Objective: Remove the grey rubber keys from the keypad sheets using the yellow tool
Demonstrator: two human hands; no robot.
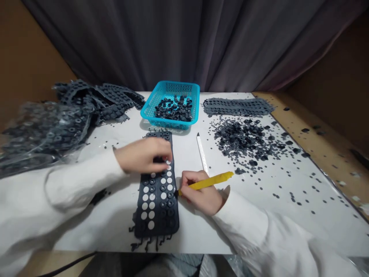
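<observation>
A dark rubber sheet of moulded rings point(158, 207) lies lengthwise on the white table, with round white openings where rings are absent. My left hand point(147, 154) is over its upper part, slightly blurred, thumb and fingers closed together; what they hold, if anything, is hidden. My right hand point(201, 192) grips a yellow-handled tool point(215, 181) whose dark tip meets the sheet's right edge; the kind of tool cannot be made out. Beyond the sheet stands a blue plastic basket point(146, 112) with many small black rubber rings point(174, 109) inside.
A white strip with a dark pointed end point(201, 152) lies right of the sheet. Loose black rings and discs point(242, 136) spread over the right side. Behind them is a perforated sheet point(239, 107). Piled sheets point(100, 98) and a clear bag of rings point(49, 130) occupy the left.
</observation>
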